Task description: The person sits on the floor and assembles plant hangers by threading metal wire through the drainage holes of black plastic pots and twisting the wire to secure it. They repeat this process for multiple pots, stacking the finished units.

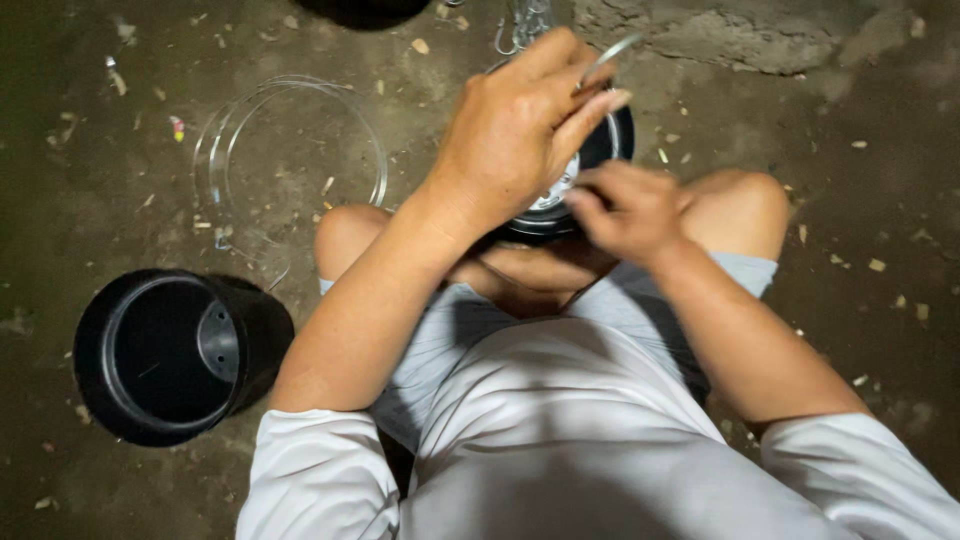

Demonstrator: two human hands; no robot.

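The small black pot (590, 170) sits between the knees; it looks light, rigid and smooth, best held by the rim. The left hand (515, 130) pinches a thin wire (608, 58) (springy) over it; the right hand (625, 208) pinches at its rim, contents hidden.

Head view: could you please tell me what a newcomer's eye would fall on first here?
At top centre, the left hand and right hand work together on a small black pot, the left pinching a wire. At lower left a larger black pot lies on its side, beside a clear round container.
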